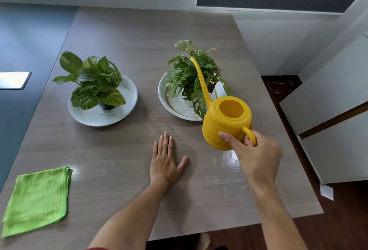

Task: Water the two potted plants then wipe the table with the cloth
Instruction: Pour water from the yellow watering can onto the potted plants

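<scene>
My right hand (256, 150) grips the handle of a yellow watering can (225, 126), held above the table with its long spout (201, 78) reaching up over the right potted plant (191, 74). That plant stands in a white dish (175, 106). The left potted plant (91, 80) sits in its own white dish (127, 98). My left hand (165, 160) lies flat on the table (119, 142), fingers apart, holding nothing. A folded green cloth (37, 198) rests at the table's near left corner.
The table's right edge runs close to a white cabinet (334, 110) over dark wooden floor. A white wall stands behind the table. A wet sheen (225, 160) shows on the tabletop under my right hand.
</scene>
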Motion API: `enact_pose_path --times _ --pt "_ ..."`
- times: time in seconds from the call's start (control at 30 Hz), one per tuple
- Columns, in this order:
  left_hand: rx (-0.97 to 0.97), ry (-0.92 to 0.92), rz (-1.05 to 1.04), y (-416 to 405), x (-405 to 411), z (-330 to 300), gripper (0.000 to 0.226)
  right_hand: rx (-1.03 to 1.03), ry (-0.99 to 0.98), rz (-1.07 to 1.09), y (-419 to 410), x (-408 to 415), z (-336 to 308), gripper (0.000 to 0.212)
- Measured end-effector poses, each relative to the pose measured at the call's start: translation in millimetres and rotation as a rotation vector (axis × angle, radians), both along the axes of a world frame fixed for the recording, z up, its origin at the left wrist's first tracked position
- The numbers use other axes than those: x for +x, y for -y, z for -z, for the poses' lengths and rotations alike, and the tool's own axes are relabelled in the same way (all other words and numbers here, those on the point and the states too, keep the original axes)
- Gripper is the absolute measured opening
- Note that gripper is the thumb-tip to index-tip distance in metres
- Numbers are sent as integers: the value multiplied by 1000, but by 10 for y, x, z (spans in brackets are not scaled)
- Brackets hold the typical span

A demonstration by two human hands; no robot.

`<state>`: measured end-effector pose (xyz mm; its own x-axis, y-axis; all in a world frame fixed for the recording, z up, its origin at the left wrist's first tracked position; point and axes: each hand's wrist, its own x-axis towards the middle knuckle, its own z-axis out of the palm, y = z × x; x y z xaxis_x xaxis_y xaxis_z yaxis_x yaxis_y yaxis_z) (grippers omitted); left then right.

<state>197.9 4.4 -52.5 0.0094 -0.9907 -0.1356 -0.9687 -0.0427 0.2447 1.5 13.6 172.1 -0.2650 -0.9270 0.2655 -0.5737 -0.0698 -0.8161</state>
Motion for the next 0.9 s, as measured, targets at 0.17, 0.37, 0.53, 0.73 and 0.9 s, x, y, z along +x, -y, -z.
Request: enact_pose_path --times 0.17,0.37,0.53,0.73,0.9 --pt "9 -3 0 1 7 -5 96 -27 6 -2 83 28 -9 51" --pt "5 -15 2 -1 6 -4 95 -21 -34 27 192 23 7 52" --pt "6 -15 -1 0 7 -6 95 -24 -35 19 283 41 -33 51" --pt "2 -31 -2 2 9 -1 95 8 -16 26 377 30 -25 55" --pt "4 -14 -1 2 5 3 95 8 -32 42 434 22 -38 56"
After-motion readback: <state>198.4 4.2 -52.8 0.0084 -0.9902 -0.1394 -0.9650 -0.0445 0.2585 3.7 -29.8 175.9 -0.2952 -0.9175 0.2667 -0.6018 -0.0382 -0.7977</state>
